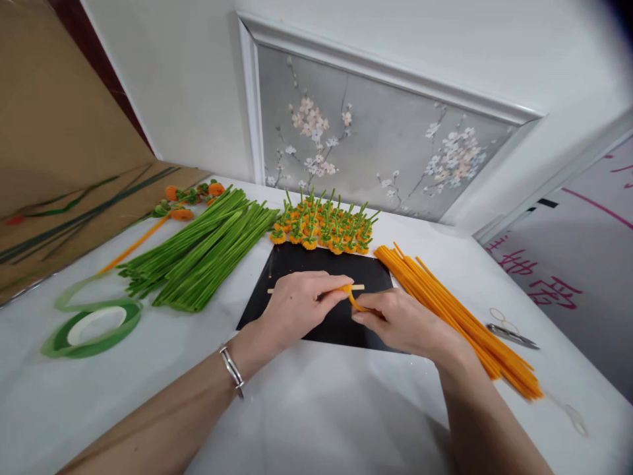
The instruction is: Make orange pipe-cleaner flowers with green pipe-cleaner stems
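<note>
My left hand [299, 300] is closed around a thin pale wooden stick [359, 287], whose ends poke out on both sides. Its thumb and forefinger pinch an orange pipe cleaner [353, 301] where it is wrapped around the stick near the right end. The other part of that pipe cleaner runs down into the closed fingers of my right hand [395, 316]. Both hands are above a black mat [326, 332]. Just beyond it stand several small orange flower heads [310, 243] with upright green stems.
Green pipe cleaners [198, 254] lie in a pile at the left, by a roll of green tape [62, 336] and some finished orange flowers [181, 214]. On the right are a bundle of orange pipe cleaners [459, 316] and metal snips [512, 336]. A framed wall panel [376, 145] rises behind.
</note>
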Demonstrator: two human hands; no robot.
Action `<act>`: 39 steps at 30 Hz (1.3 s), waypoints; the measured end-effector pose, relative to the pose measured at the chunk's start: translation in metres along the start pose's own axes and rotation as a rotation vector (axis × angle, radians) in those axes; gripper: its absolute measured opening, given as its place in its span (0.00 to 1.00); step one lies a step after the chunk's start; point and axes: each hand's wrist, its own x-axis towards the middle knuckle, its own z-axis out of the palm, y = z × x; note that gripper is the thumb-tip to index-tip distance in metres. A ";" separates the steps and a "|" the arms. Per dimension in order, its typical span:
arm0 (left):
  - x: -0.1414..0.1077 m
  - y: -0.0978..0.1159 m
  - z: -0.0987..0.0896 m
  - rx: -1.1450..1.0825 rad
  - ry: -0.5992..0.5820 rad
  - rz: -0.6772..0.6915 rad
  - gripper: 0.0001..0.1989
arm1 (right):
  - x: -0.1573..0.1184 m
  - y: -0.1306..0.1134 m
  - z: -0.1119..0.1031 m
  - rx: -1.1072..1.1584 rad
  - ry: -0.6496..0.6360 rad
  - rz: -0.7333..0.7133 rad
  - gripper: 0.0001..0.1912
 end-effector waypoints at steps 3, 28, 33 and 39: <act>0.001 -0.003 -0.002 0.021 0.014 -0.039 0.09 | -0.003 -0.003 -0.004 -0.011 0.000 -0.006 0.13; -0.002 -0.001 0.002 0.094 -0.155 0.116 0.07 | 0.006 0.010 -0.009 0.223 0.509 -0.032 0.06; -0.002 0.002 0.003 0.018 -0.089 0.140 0.05 | 0.009 0.018 -0.004 0.191 0.448 0.029 0.09; -0.003 0.002 0.005 -0.022 0.035 0.104 0.05 | 0.007 0.019 -0.001 0.140 0.237 -0.017 0.13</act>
